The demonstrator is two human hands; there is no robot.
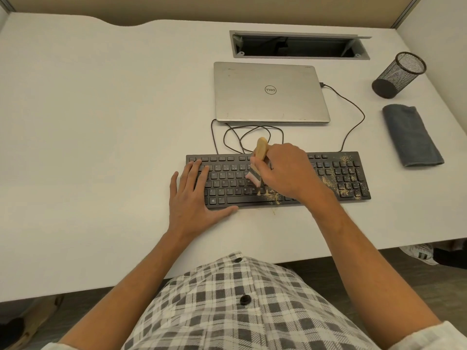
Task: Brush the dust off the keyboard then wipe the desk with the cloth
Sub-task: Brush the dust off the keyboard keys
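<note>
Fingers of right hand [290,170] curled round brush [256,164] handle, bristles seemingly touching keyboard [278,178] mid-keys. Left hand [193,195] flat, fingers straight and spread on keyboard's left end. Dust [346,183] right of brush. Cloth [410,135] folded, well right on desk [101,122].

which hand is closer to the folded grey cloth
Right. The right hand, gripping the brush over the keyboard's middle, sits left of the cloth. The left hand rests flat on the keyboard's far left end.
</note>
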